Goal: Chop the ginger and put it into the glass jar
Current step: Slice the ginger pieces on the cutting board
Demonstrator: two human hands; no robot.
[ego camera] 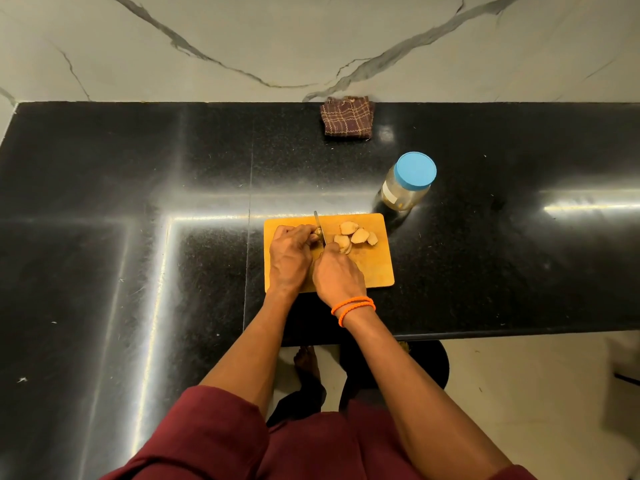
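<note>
Left hand: our left hand [290, 255] sits at the left of the cutting board, fingers curled tight and pinching a small piece of ginger [316, 232] against the wood, right up against the blade.
Right hand: our right hand [337, 276] is at centre frame, just below and right of the left one, fingers wrapped closed around the knife handle; the handle itself is hidden inside the fist.
Knife: the knife [320, 228] points up the frame, its blade set down across the held piece, tip near the board's top edge.
Cut ginger: a cluster of pale ginger slices [355, 235] lies on the board's upper right, right of the blade, pieces touching and partly overlapping.
Cutting board: the wooden cutting board [375, 268] lies flat on the black counter [138, 168], near its front edge.
Glass jar: the glass jar [405, 188] stands upright on the counter just beyond the board's upper right corner, apart from it, blue lid [415, 169] on.
Wrist: two orange bands [353, 306] circle our right wrist.
Cloth: a folded checked cloth [347, 116] rests at the counter's far edge, against the marble wall [311, 39], upper centre of frame.
Sleeves: maroon sleeves [214, 434] fill the bottom of the frame.
</note>
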